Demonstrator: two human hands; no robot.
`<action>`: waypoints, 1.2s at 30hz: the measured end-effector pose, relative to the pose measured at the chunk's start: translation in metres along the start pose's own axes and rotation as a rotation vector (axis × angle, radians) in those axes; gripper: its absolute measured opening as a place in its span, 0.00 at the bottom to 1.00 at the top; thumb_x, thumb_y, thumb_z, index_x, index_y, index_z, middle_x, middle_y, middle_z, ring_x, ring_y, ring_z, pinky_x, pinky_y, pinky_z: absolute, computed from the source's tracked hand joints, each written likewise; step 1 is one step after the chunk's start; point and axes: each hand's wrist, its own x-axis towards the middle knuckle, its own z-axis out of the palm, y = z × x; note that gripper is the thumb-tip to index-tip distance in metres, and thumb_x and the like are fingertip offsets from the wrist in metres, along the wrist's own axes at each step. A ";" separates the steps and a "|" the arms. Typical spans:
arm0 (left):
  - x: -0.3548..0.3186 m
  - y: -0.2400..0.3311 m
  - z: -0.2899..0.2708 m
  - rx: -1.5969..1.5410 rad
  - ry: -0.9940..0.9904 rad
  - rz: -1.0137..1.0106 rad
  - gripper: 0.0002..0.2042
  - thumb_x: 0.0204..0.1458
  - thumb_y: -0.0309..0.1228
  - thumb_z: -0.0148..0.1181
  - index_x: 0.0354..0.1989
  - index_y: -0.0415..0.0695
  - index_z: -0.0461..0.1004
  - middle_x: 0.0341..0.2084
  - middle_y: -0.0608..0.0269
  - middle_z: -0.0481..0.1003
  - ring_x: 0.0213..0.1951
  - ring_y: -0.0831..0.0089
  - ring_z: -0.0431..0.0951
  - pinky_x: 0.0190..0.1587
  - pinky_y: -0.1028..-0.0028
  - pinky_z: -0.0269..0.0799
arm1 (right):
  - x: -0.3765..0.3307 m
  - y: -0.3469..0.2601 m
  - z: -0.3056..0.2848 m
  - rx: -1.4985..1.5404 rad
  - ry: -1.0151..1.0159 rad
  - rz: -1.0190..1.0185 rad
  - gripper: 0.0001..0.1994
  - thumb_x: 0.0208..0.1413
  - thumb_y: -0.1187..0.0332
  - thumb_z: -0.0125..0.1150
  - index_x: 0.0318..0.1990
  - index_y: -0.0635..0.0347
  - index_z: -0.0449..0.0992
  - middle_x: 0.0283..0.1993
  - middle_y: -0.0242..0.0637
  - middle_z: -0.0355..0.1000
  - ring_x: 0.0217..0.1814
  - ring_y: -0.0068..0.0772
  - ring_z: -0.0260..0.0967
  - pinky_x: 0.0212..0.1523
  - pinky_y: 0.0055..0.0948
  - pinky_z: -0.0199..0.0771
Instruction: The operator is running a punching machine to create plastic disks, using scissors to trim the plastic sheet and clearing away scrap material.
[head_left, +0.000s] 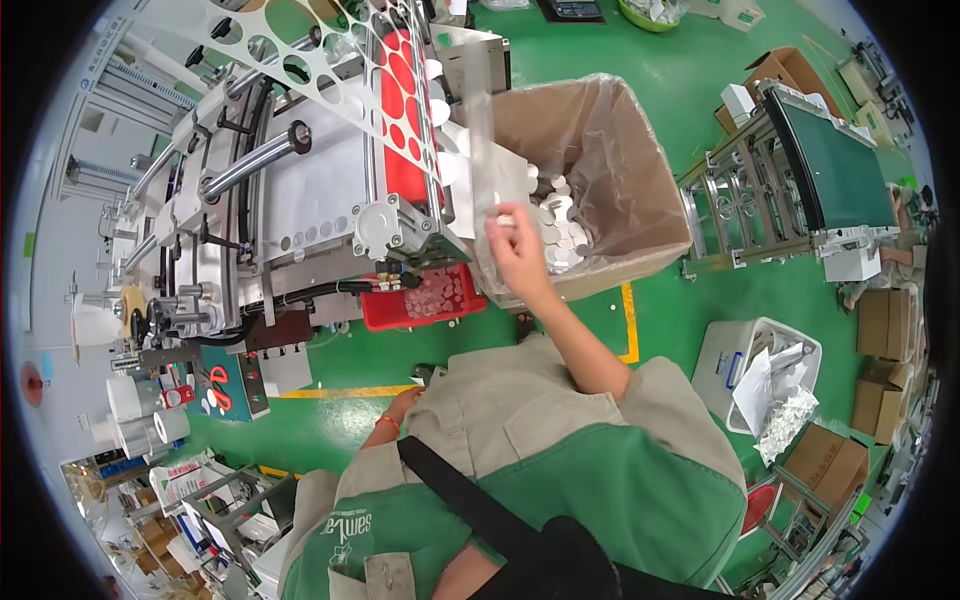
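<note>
My right hand [517,250] is raised at the near left side of a lined cardboard box [645,170]. Its fingers are curled closed by the lower end of a clear plastic strip [480,130]; what they grip, if anything, is too small to make out. Inside the box, right of that hand, lies a heap of white round discs [565,225]. A white chute [505,180] slopes from the machine into the box. My left hand [403,403] hangs low beside my body, an orange band at its wrist; its fingers are too hidden to read.
The machine [330,190] with metal rollers and a red roller [400,120] stands at left, a punched white web [290,45] over it. Below is a red tray [425,300] of discs. At right are a green conveyor [835,165] and a white bin [715,375] of scrap.
</note>
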 end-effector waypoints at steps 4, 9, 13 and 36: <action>-0.004 -0.011 0.009 -0.163 0.039 0.025 0.27 0.40 0.42 0.61 0.50 0.42 0.69 0.43 0.56 0.74 0.43 0.67 0.73 0.47 0.72 0.66 | -0.006 0.033 -0.005 -0.148 -0.095 0.109 0.09 0.57 0.66 0.50 0.39 0.60 0.63 0.12 0.31 0.62 0.15 0.18 0.53 0.18 0.23 0.54; 0.004 -0.031 0.010 0.017 0.012 0.128 0.25 0.41 0.41 0.60 0.49 0.42 0.70 0.42 0.55 0.74 0.43 0.67 0.73 0.48 0.72 0.66 | -0.002 -0.014 -0.008 0.079 0.019 -0.016 0.08 0.57 0.69 0.50 0.41 0.60 0.62 0.14 0.20 0.57 0.16 0.09 0.47 0.15 0.18 0.42; -0.001 -0.026 0.004 -0.012 -0.010 -0.002 0.26 0.41 0.40 0.61 0.50 0.42 0.69 0.43 0.54 0.73 0.45 0.65 0.73 0.49 0.72 0.66 | -0.020 0.018 -0.005 -0.149 -0.128 0.014 0.09 0.55 0.68 0.51 0.40 0.60 0.62 0.13 0.37 0.63 0.13 0.26 0.55 0.18 0.28 0.54; -0.007 0.010 -0.008 0.081 -0.053 -0.002 0.27 0.41 0.44 0.59 0.50 0.43 0.69 0.46 0.53 0.72 0.47 0.64 0.72 0.50 0.71 0.65 | -0.017 -0.001 0.002 0.049 -0.017 0.004 0.08 0.55 0.69 0.51 0.37 0.62 0.63 0.14 0.35 0.67 0.13 0.21 0.56 0.17 0.24 0.55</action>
